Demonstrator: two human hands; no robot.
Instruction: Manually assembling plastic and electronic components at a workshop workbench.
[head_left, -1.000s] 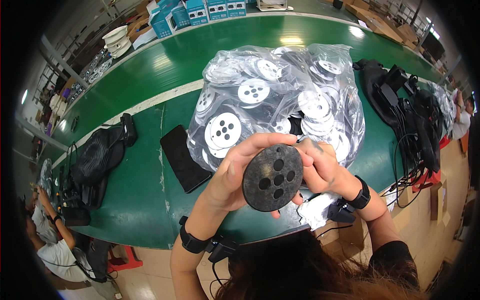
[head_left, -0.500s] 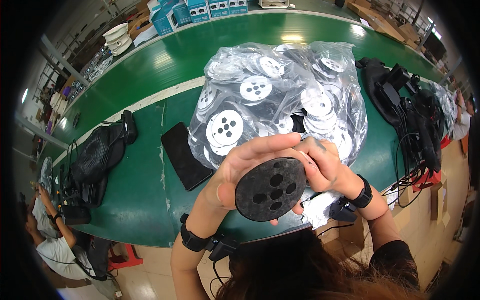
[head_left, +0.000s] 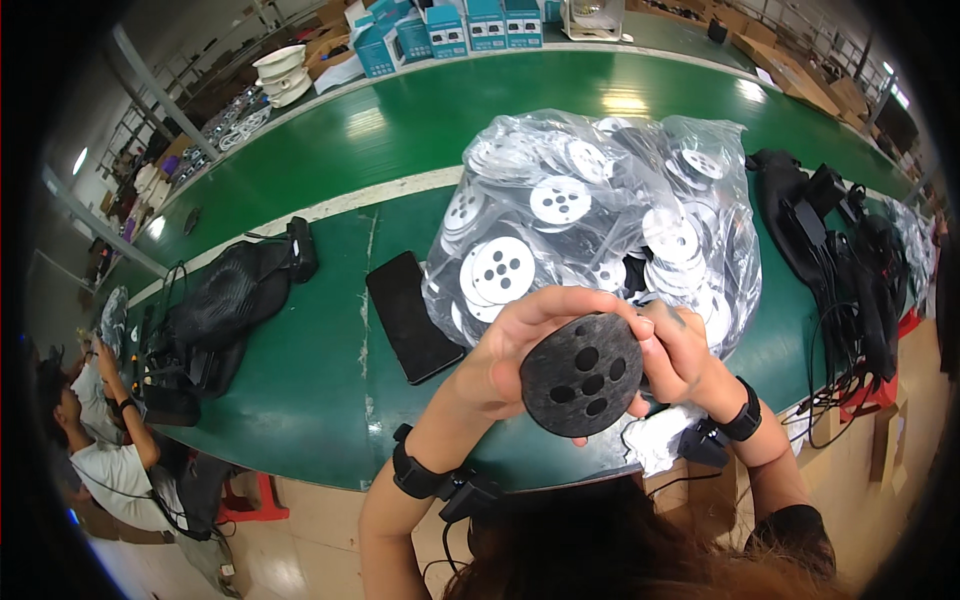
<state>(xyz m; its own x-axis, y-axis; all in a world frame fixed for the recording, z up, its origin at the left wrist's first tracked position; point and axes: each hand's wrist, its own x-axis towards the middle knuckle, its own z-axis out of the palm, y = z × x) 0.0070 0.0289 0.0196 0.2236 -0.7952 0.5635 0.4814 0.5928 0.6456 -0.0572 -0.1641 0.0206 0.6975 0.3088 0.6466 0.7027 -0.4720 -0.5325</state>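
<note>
My left hand (head_left: 497,362) is wrapped round a dark grey disc (head_left: 549,368) with several round holes, its thumb and fingers curled about the rim. The disc is tilted so its dark face shows. At the right edge of the disc, the fingers of my right hand (head_left: 684,350) are bent together in a pinch; whether they hold the rim or something thin is hidden. Behind both hands, a clear plastic bag (head_left: 622,215) is full of similar discs with white faces (head_left: 512,258). A black phone (head_left: 411,318) lies left of the bag.
A green worktable (head_left: 310,400) runs in front of me, with a green conveyor belt (head_left: 420,115) beyond. Black cables and adapters (head_left: 835,240) lie right; a black mesh bag (head_left: 225,295) lies left. Crumpled white material (head_left: 655,440) is near my right wrist. Another person (head_left: 115,450) sits far left.
The view has shifted, so the table things appear farther right and lower. The disc has turned slightly in my left hand, and my right fingers stay at its right edge.
</note>
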